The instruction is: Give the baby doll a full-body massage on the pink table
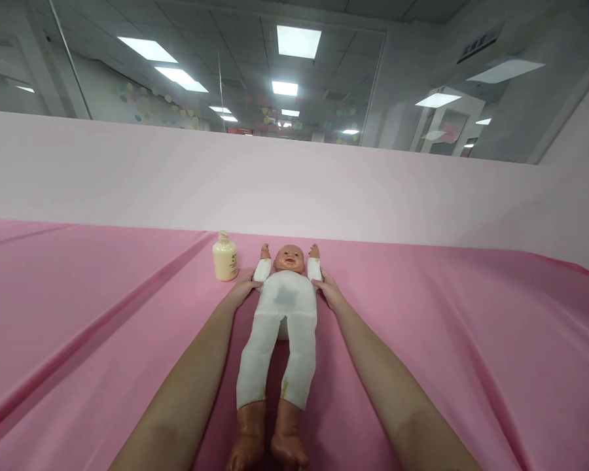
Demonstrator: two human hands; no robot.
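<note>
A baby doll in white cloth lies on its back on the pink sheet, head away from me and bare feet towards me. Both its arms are raised beside its head. My left hand is closed round the doll's upper arm on the left, thumb over the white sleeve. On the other side, my right hand grips the opposite upper arm in the same way. A grey patch marks the doll's belly. Just beyond my left hand stands a pale yellow pump bottle, upright and apart from the fingers.
The pink sheet covers the surface and has long creases on both sides. A low white wall rises behind the doll, with a glass window above it showing ceiling lights.
</note>
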